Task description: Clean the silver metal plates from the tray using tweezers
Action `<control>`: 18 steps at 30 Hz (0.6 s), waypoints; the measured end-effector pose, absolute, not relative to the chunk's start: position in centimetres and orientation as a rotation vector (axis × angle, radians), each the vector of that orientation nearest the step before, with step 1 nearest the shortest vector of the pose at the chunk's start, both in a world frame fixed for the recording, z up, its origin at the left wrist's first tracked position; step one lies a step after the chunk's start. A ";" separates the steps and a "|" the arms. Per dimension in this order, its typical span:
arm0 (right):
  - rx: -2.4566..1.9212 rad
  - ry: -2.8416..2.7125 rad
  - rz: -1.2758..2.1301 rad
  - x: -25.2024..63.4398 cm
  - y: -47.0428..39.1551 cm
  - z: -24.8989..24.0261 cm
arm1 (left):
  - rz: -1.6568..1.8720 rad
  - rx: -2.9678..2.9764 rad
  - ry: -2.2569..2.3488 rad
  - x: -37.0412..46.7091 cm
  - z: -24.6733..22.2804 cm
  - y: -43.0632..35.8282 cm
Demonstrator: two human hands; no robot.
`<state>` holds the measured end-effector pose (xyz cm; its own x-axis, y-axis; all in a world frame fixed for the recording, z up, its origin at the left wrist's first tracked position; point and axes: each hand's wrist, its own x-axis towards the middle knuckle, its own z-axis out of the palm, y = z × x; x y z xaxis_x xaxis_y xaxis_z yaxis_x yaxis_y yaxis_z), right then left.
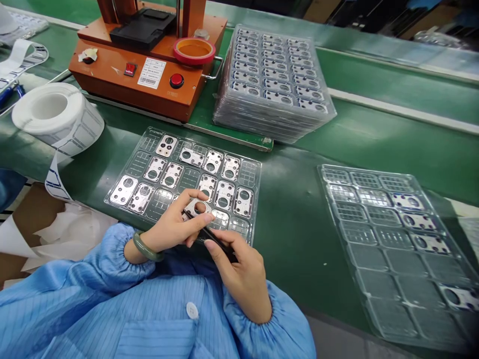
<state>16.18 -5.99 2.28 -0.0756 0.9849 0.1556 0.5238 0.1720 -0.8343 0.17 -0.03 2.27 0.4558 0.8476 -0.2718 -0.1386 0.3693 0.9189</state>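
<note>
My left hand [175, 222] is closed on a small silver metal plate [195, 203] with a round hole, held between thumb and fingers above the near edge of a clear plastic tray [160, 199]. My right hand [239, 264] grips a slim black tool [215, 237]. Its far end reaches under my left thumb beside the plate; I cannot make out the tip or the tool's kind. Several similar metal plates [225, 194] lie in the tray's compartments, some turned differently from others.
A second clear tray [387, 259] with several plates lies to the right. Behind stand a tall stack of filled trays [275, 75] and an orange press machine [138, 70] with red tape [194, 51] on it. A label roll [58, 117] sits at left, its strip hanging over the edge.
</note>
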 end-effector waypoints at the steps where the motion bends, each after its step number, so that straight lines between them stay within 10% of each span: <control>1: -1.456 -1.703 0.792 16.2 -6.0 2.4 | 0.749 0.990 0.876 0.1 2.3 0.0; 18: -1.406 -1.706 0.916 16.3 -5.8 1.9 | 0.735 1.006 0.860 0.1 2.1 0.0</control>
<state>16.34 -5.75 1.90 -0.1346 0.9863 0.0957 0.4654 0.1482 -0.8726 0.08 -0.02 2.11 0.4731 0.8409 -0.2627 -0.1288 0.3610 0.9236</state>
